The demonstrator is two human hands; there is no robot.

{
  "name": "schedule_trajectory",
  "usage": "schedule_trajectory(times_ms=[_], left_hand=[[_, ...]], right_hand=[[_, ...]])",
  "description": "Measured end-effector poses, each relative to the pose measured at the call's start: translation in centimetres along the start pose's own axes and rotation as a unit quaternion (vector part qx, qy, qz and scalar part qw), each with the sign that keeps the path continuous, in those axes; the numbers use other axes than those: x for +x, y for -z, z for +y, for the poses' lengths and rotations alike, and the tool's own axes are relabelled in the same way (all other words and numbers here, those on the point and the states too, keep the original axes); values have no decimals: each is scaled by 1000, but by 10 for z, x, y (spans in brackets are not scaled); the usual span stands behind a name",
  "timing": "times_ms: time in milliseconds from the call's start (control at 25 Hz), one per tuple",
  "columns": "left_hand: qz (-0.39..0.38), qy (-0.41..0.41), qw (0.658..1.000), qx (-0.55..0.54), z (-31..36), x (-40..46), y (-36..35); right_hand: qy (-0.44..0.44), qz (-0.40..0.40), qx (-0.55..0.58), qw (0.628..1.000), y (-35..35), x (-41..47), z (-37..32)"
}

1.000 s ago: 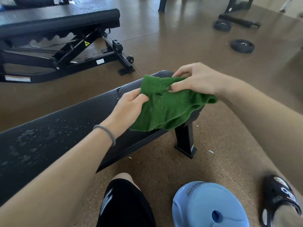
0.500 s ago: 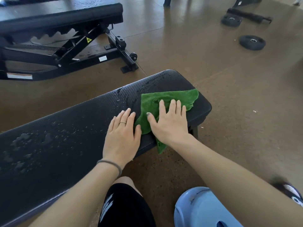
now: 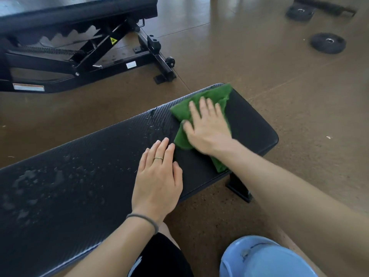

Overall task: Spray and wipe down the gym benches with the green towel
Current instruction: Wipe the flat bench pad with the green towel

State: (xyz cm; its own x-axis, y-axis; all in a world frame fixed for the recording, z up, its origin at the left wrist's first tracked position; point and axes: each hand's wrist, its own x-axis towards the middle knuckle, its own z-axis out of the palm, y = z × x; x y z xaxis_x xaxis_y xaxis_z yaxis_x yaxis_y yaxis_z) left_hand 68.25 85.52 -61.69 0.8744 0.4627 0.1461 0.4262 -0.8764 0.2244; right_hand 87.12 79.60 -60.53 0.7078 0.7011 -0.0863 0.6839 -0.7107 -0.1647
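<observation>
The right hand (image 3: 207,129) pressed flat, fingers straight, on the crumpled green towel (image 3: 201,108) at the far end of the black padded tabletop (image 3: 253,124). The left hand (image 3: 157,174) lay flat alongside, fingers straight, probably bracing; droplets (image 3: 40,180) remained leftward.

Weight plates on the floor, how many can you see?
2. One plate lies alone on the floor at upper right. The other lies farther back near the top edge, beside a black bar. More may lie outside the frame.
</observation>
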Motion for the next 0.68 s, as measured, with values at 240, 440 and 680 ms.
schedule_trajectory(times_ms=[240,440,680], left_hand=[[-5,20,1000,-9,0,-2,0],[8,17,1000,-20,-1,-1,-1],[15,16,1000,-15,1,-2,-1]], right_hand=[[167,-7,3,986,-2,7,-12],[108,9,-11,994,6,73,18],[-32,18,29,999,5,62,17]])
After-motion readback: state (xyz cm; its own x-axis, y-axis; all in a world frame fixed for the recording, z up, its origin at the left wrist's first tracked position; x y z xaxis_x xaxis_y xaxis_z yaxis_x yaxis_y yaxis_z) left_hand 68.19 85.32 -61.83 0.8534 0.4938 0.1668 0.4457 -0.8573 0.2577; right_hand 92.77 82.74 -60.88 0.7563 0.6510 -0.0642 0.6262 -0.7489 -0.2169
